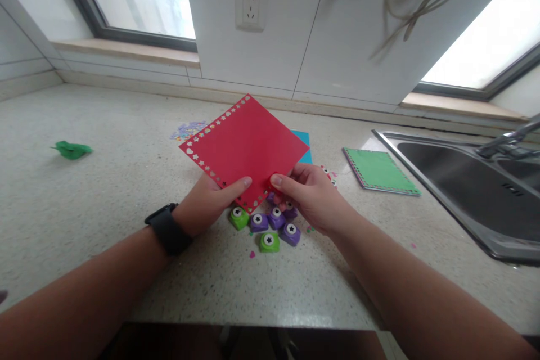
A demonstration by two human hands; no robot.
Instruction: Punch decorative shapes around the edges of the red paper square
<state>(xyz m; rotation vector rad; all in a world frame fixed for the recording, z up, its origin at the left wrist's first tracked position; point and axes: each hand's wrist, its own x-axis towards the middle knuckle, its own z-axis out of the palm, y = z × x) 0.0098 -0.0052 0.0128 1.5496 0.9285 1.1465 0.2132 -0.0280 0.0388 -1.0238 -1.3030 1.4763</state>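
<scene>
A red sheet of paper (248,146) is held up above the counter, turned like a diamond, with small shapes cut along its left and lower edges. My left hand (215,197) pinches its lower left edge, thumb on top. At the lower right edge my right hand (310,191) grips the paper, with a small red object (272,181) under the thumb, partly hidden. Just below the sheet lie several purple punches (291,233) and green punches (269,242). Part of a blue sheet (304,140) shows behind the red one.
A stack of punched sheets, green on top (382,170), lies to the right beside the steel sink (455,202). Crumpled green paper (72,149) sits far left. Small paper cutouts (189,129) are piled behind the red sheet. A tiled wall with a socket (250,7) borders the counter.
</scene>
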